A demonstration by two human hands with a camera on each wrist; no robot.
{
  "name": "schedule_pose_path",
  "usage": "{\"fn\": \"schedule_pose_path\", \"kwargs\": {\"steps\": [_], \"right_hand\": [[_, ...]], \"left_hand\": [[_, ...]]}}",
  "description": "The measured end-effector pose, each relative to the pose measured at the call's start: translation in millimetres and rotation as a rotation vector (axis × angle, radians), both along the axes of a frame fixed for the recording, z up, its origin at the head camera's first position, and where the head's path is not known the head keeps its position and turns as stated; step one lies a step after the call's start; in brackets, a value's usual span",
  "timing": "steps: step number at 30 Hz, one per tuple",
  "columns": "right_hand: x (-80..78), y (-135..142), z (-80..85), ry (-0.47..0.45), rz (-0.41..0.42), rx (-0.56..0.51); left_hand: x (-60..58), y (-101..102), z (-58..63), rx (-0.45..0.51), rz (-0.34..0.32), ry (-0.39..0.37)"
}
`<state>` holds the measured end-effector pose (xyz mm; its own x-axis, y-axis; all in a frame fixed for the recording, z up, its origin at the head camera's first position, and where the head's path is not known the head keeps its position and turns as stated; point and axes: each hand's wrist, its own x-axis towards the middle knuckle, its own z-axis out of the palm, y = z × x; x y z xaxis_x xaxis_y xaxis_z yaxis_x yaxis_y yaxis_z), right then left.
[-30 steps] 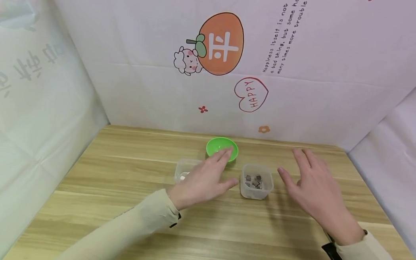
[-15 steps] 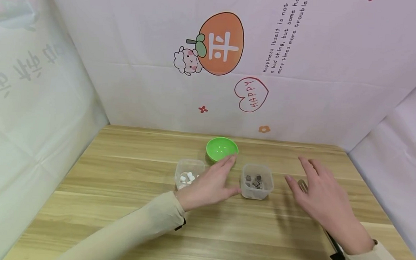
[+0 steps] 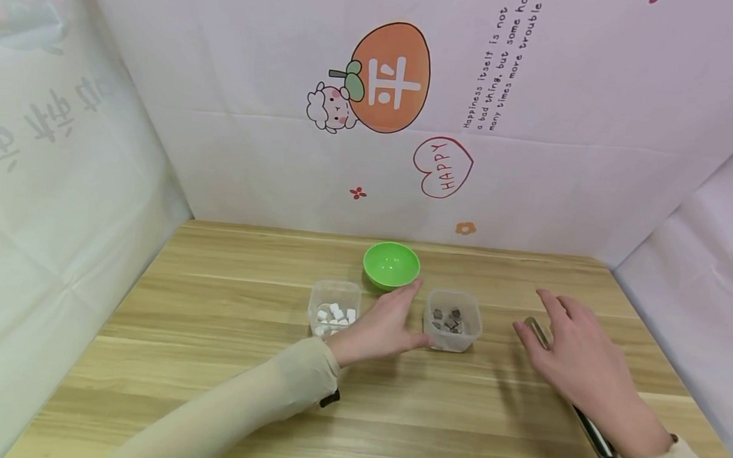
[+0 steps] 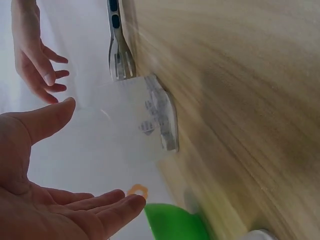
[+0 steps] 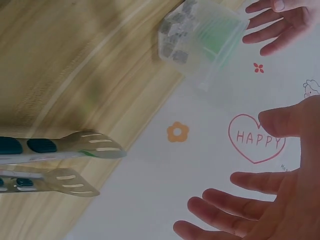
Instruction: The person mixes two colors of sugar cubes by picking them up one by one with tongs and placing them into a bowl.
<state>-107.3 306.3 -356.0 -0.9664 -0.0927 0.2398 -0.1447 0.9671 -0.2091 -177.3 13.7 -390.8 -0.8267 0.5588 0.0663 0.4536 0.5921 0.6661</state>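
Note:
My left hand point(image 3: 385, 328) hovers between two clear plastic boxes, thumb and fingers spread. Its thumb overlaps the near left corner of the right box point(image 3: 450, 342), which holds several dark grey cubes point(image 3: 452, 323); touch cannot be told. Partly behind my left wrist, the left box point(image 3: 314, 310) contains several small white pieces point(image 3: 335, 311). A green bowl point(image 3: 391, 267) stands beyond the left fingertips. Over a pair of tongs point(image 5: 45, 145) hangs my right hand point(image 3: 585, 361), fingers spread and apart from them. The tongs have slotted metal tips and dark teal grips.
A wooden table point(image 3: 277, 251) bears everything. White printed cloth point(image 3: 250, 166) rises behind it and along both sides. The tongs lie lengthwise on the right part of the table, largely covered by my right hand and forearm in the head view.
My left hand has shifted right and nearer, uncovering the white pieces and the bowl. The right hand has drawn right and nearer, exposing the tongs' tip. The boxes and bowl stay put.

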Motion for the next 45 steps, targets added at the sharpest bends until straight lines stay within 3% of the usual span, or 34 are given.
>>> {"fn": "schedule_pose_path", "kwargs": {"steps": [12, 21, 29, 36, 45], "right_hand": [[1.0, 14.9, -12.5, -0.001, 0.025, 0.032], [2.7, 27.9, -16.8, -0.179, -0.018, 0.034], [5.5, 41.9, -23.5, -0.23, -0.002, 0.073], [11.8, 54.7, -33.4, -0.354, -0.038, 0.093], [20.4, 67.9, -40.9, -0.512, -0.068, 0.032]], "left_hand": [[-7.3, 4.9, -8.0, 0.052, 0.016, -0.084], [-15.0, 13.8, -16.2, 0.041, 0.03, -0.136], [-19.6, 20.3, -20.6, 0.048, 0.038, -0.166], [-21.6, 22.9, -21.7, 0.08, 0.044, -0.195], [-25.7, 25.4, -24.8, 0.121, 0.062, -0.233]]}}
